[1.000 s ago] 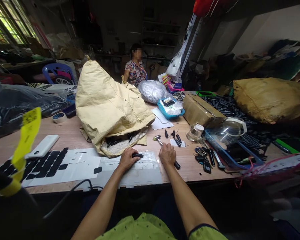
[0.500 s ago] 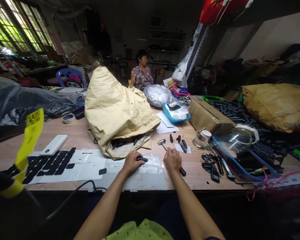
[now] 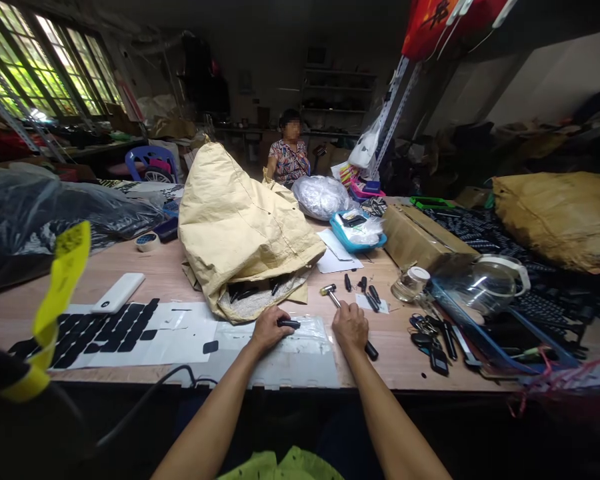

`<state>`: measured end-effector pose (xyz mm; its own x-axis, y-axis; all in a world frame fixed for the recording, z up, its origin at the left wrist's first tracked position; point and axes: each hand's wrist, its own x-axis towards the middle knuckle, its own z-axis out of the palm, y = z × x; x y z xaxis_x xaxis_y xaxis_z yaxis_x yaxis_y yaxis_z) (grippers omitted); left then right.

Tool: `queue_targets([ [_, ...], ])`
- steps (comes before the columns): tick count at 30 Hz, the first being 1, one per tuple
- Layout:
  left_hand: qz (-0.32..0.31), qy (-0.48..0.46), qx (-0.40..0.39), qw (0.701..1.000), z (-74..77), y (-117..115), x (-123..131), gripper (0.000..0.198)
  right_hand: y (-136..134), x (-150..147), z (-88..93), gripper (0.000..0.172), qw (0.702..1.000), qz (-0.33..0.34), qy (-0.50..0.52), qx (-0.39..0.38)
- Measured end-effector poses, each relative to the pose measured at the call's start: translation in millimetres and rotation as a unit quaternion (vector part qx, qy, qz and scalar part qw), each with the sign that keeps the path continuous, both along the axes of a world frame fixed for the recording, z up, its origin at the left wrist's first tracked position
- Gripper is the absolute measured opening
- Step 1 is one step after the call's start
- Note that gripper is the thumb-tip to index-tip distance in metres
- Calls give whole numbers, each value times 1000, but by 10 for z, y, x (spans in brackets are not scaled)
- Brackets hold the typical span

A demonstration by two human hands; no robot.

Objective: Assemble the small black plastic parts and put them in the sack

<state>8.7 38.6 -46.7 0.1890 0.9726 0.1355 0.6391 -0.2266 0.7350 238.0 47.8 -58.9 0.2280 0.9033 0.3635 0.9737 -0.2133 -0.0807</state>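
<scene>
My left hand is closed on a small, elongated black plastic piece, whose exact kind I cannot make out. It rests over a clear plastic sheet at the front of the table. My right hand is wrapped round the handle of a small hammer, which lies low over the tabletop with its head pointing away from me. Just beyond my left hand, a large cream sack lies with its mouth toward me, and black pieces show inside.
On the left, white paper bears rows of black strips beside a white power bank. Several black pieces, keys, a glass jar and a blue tray lie right. Another person sits across the table.
The camera view has shifted a little, so everything sits slightly lower and farther right. My hands keep their holds on the black piece and the hammer.
</scene>
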Motion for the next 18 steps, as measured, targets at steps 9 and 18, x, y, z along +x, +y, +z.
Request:
queue_targets([
  [9,-16,-3,0,1000,4,4,-41,22,-31,-8,110,27,998,-2,42,-40],
  [18,-14,0,-3,1000,2,20,-33,16,-211,198,226,35,974,-9,227,-25],
])
